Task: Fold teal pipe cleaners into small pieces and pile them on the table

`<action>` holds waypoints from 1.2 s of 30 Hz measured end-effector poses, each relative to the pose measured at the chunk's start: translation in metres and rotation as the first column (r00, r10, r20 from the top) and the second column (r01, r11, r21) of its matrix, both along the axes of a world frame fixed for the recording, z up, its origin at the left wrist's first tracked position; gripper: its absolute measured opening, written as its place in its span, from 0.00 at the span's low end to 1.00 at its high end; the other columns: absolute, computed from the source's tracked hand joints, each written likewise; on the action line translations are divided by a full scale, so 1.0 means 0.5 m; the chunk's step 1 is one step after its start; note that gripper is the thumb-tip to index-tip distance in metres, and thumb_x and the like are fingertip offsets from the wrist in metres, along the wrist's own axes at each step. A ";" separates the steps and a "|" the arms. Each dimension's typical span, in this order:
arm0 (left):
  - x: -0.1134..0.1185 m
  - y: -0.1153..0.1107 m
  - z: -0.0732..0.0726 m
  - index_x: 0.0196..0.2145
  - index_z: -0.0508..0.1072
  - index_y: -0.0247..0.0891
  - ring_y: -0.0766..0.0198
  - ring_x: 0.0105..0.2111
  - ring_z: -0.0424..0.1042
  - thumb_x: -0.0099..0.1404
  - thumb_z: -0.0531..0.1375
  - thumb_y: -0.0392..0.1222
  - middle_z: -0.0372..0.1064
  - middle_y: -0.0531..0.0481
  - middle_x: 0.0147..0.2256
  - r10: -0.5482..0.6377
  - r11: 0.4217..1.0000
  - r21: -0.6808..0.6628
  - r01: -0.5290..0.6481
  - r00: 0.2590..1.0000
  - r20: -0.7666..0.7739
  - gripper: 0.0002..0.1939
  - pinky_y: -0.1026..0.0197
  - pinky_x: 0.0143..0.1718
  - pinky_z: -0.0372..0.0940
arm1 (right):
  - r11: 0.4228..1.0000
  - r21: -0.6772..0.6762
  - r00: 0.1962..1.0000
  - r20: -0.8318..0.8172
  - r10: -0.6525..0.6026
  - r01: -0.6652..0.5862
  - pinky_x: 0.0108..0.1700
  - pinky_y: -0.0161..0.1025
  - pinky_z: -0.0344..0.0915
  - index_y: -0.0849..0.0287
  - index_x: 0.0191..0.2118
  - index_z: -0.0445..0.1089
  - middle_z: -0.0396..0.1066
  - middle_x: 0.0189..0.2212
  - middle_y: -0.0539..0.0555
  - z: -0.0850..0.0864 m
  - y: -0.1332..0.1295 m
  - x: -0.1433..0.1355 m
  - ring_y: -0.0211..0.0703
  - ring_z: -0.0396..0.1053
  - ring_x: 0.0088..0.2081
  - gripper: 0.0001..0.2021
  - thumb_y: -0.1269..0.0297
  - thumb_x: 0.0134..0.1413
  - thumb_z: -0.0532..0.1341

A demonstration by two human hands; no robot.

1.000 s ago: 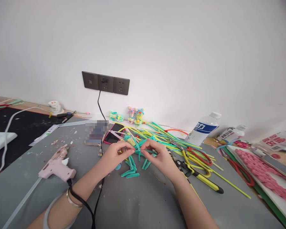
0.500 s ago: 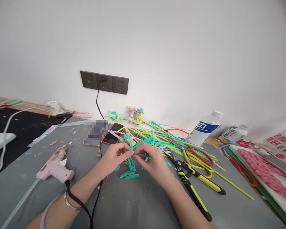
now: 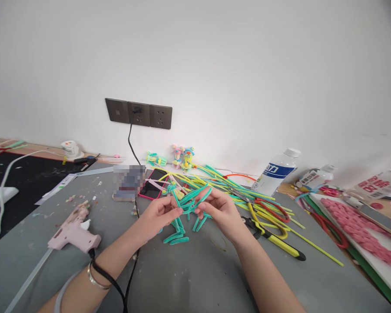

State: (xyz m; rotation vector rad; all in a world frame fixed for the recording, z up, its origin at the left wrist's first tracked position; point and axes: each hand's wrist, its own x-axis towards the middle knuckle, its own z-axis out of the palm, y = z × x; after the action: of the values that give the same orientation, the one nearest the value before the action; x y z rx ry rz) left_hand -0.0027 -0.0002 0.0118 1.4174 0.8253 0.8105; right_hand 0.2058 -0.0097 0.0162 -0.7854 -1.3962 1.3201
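Between my hands is a bundle of teal pipe cleaners (image 3: 189, 200), bent into loops and strips. My left hand (image 3: 159, 217) pinches its left end between thumb and fingers. On the right, my right hand (image 3: 217, 208) grips a bent teal strip, with its fingers curled. More teal pieces (image 3: 176, 237) hang or lie just below my left hand, folded at their lower ends. The fingertips partly hide where the strips meet.
A pink glue gun (image 3: 74, 234) with a black cord lies left. Yellow-handled pliers (image 3: 282, 245), red-handled scissors (image 3: 273, 208) and yellow and green pipe cleaners (image 3: 299, 237) spread right. A bottle (image 3: 276, 171), phone (image 3: 151, 184) and small figures (image 3: 182, 157) stand or lie farther back.
My right hand has moved slightly up and right, away from my left hand. The teal strips between them are now raised and spread. The view has shifted slightly.
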 end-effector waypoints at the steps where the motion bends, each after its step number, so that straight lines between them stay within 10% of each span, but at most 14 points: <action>1: 0.000 -0.001 -0.001 0.26 0.63 0.38 0.69 0.23 0.51 0.62 0.63 0.57 0.52 0.59 0.23 -0.009 1.000 0.006 0.009 1.000 -0.001 0.21 0.65 0.24 0.48 | 0.999 -0.017 0.999 0.014 0.029 -0.029 0.30 0.34 0.68 0.58 0.33 0.73 0.74 0.25 0.50 -0.001 -0.001 -0.004 0.36 0.70 0.24 0.11 0.56 0.56 0.69; 23: -0.015 0.003 -0.009 0.27 0.66 0.36 0.69 0.24 0.52 0.60 0.66 0.56 0.55 0.58 0.23 -0.418 0.905 -0.093 0.415 0.908 -0.010 0.21 0.64 0.26 0.48 | 0.971 -0.115 0.977 0.010 0.212 -0.209 0.31 0.33 0.63 0.59 0.32 0.72 0.72 0.31 0.51 0.004 -0.016 -0.027 0.35 0.66 0.28 0.13 0.55 0.55 0.70; 36: -0.010 0.000 -0.004 0.25 0.62 0.38 0.68 0.25 0.54 0.60 0.64 0.56 0.56 0.57 0.24 -0.411 0.909 -0.089 0.408 0.912 -0.014 0.21 0.65 0.27 0.50 | 0.973 -0.156 0.985 -0.039 0.168 -0.172 0.31 0.33 0.68 0.58 0.33 0.71 0.76 0.29 0.50 0.002 -0.010 -0.025 0.37 0.71 0.28 0.12 0.59 0.51 0.73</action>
State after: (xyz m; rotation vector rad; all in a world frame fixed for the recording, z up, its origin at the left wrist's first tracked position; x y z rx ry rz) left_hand -0.0079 -0.0003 0.0096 1.4644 0.5482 0.4254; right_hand 0.1935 -0.0146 0.0175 -0.7641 -1.3746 1.5848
